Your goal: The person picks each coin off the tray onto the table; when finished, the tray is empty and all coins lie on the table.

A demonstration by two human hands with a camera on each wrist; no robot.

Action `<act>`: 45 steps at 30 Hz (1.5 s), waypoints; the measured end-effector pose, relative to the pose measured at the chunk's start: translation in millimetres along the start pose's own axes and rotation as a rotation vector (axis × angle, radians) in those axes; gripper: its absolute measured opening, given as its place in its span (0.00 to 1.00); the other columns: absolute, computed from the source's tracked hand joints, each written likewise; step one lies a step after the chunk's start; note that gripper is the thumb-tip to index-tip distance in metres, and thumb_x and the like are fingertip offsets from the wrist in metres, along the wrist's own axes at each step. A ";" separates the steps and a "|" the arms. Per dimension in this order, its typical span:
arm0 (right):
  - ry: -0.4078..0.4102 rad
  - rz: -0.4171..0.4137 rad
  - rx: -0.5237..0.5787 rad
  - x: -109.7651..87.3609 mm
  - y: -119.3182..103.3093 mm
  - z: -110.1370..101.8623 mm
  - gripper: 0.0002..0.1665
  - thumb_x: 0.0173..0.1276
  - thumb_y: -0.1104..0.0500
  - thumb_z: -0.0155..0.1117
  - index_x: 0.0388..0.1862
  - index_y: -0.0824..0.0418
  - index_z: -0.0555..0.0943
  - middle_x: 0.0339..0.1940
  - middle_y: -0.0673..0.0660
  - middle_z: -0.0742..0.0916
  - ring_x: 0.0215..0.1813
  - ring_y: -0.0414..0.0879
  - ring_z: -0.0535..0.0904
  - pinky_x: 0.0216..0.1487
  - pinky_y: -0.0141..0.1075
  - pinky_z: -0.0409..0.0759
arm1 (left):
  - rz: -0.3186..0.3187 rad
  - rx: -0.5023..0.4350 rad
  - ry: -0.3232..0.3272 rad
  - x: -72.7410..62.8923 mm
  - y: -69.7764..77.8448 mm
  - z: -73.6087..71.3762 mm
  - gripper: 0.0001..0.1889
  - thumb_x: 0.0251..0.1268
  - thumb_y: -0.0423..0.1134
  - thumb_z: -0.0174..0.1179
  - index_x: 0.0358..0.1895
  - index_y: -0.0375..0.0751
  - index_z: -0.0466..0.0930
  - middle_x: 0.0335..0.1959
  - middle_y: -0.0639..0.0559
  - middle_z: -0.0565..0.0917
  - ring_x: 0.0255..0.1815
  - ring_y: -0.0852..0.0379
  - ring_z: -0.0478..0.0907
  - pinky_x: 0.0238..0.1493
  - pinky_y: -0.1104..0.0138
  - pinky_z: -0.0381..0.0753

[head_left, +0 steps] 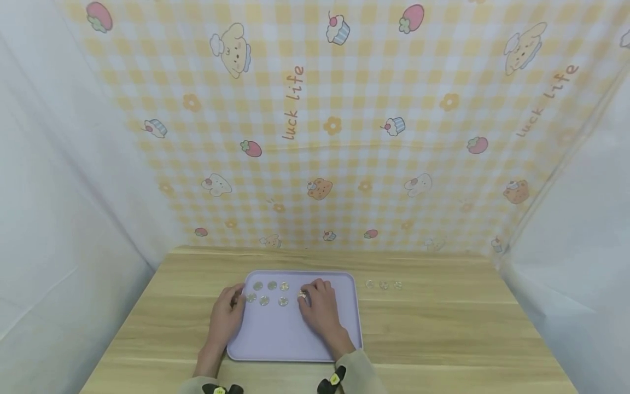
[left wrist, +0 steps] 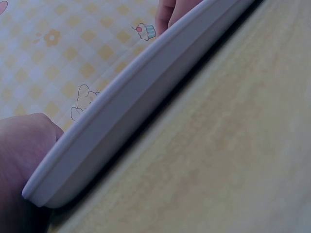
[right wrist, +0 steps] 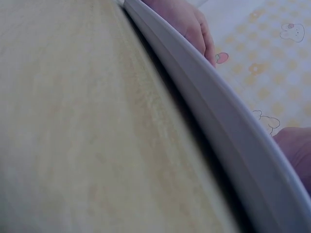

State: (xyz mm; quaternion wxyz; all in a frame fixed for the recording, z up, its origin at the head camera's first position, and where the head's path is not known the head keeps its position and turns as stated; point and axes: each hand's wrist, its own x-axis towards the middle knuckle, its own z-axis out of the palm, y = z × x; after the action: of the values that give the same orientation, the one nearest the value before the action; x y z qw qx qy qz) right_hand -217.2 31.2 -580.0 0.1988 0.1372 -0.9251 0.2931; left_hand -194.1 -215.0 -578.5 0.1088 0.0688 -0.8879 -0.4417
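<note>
A lilac tray (head_left: 275,334) lies on the wooden table. Small round shiny coin-like discs (head_left: 272,285) sit in two rows in its upper left part; their markings are too small to read. My right hand (head_left: 321,307) is over the tray, thumb and index finger pinching one more disc (head_left: 302,294) right of the rows. At the tray's left rim, my left hand (head_left: 228,314) holds the edge with bent fingers and thumb. Both wrist views show mainly the tray's outer side (left wrist: 126,102), with parts of the hands behind it; no discs are visible there.
Three similar discs (head_left: 384,285) lie in a row on the table (head_left: 433,328), right of the tray. A yellow checked cloth (head_left: 344,164) with cartoon prints hangs behind the table. White sheets (head_left: 581,230) flank both sides.
</note>
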 end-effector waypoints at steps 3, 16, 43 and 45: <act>-0.043 0.054 0.030 2.0 -0.7 0.9 0.10 0.61 0.56 0.68 0.41 0.57 0.85 0.39 0.52 0.81 0.45 0.47 0.71 0.49 0.42 0.69 | 0.000 -0.006 0.001 0.6 -0.1 0.6 0.19 0.75 0.37 0.52 0.65 0.39 0.75 0.51 0.45 0.80 0.47 0.54 0.75 0.47 0.70 0.78; -0.076 0.097 0.098 5.4 -1.3 1.9 0.09 0.60 0.58 0.68 0.40 0.55 0.83 0.35 0.49 0.85 0.42 0.45 0.75 0.48 0.41 0.69 | 0.006 -0.004 0.010 -1.0 -0.3 -0.1 0.18 0.75 0.36 0.52 0.64 0.39 0.76 0.50 0.45 0.80 0.45 0.54 0.74 0.45 0.71 0.78; -0.066 -0.004 0.010 4.2 -5.0 -5.4 0.08 0.60 0.57 0.69 0.35 0.59 0.88 0.32 0.52 0.85 0.37 0.46 0.77 0.43 0.38 0.78 | -0.003 -0.013 0.003 -2.2 2.2 -1.9 0.19 0.75 0.36 0.52 0.65 0.38 0.75 0.50 0.45 0.80 0.44 0.54 0.74 0.43 0.72 0.77; -0.060 0.004 -0.003 3.8 -3.7 -3.7 0.08 0.60 0.56 0.69 0.34 0.59 0.88 0.32 0.51 0.84 0.37 0.44 0.77 0.43 0.37 0.78 | -0.002 -0.009 0.003 -2.2 2.0 -1.5 0.19 0.75 0.36 0.52 0.65 0.38 0.75 0.50 0.45 0.80 0.44 0.55 0.74 0.43 0.72 0.77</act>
State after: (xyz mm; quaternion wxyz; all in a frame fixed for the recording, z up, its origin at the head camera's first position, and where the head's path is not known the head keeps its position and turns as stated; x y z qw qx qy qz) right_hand -218.0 30.0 -573.7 0.1706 0.1438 -0.9314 0.2877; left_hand -191.7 -214.5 -576.4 0.1100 0.0699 -0.8857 -0.4456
